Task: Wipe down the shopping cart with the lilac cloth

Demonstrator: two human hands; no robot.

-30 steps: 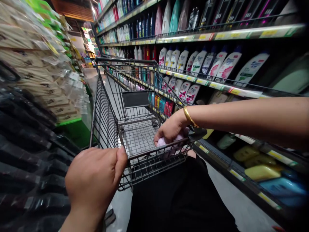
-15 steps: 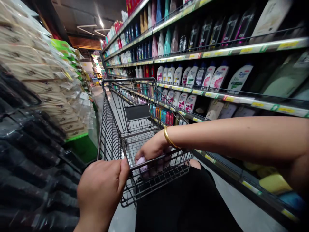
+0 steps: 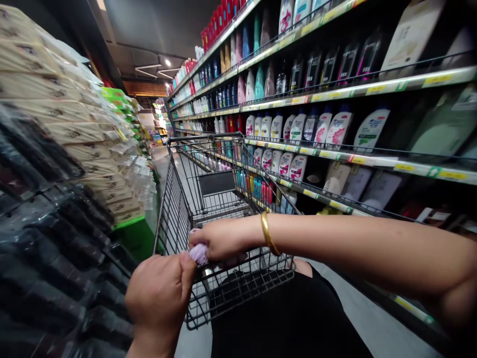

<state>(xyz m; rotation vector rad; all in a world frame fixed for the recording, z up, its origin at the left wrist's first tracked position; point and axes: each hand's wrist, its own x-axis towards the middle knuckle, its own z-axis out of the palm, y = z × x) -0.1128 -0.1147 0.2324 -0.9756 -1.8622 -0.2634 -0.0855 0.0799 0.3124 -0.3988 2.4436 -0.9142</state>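
A dark wire shopping cart (image 3: 172, 196) stands in front of me in the aisle. My left hand (image 3: 160, 283) is closed in a fist round the left end of its handle, thumb on top; the handle under the fingers is hidden. A crumpled lilac cloth (image 3: 199, 253) is bunched in my right hand (image 3: 223, 237), whose fingers are closed over it. That hand reaches across from the right, and the cloth lies against the near bar beside my left thumb. A gold bangle (image 3: 267, 233) circles the right wrist.
Shelves of shampoo bottles (image 3: 339, 127) line the right side, with a price-tag rail (image 3: 357, 160) along each edge. Stacked beige packs (image 3: 74, 119) and dark plastic-wrapped goods (image 3: 52, 243) rise on the left. A green box (image 3: 134, 236) stands near the cart's left side.
My right hand has moved left along the near bar with the lilac cloth, close up to my left hand. My left hand keeps its grip. The view has shifted slightly.
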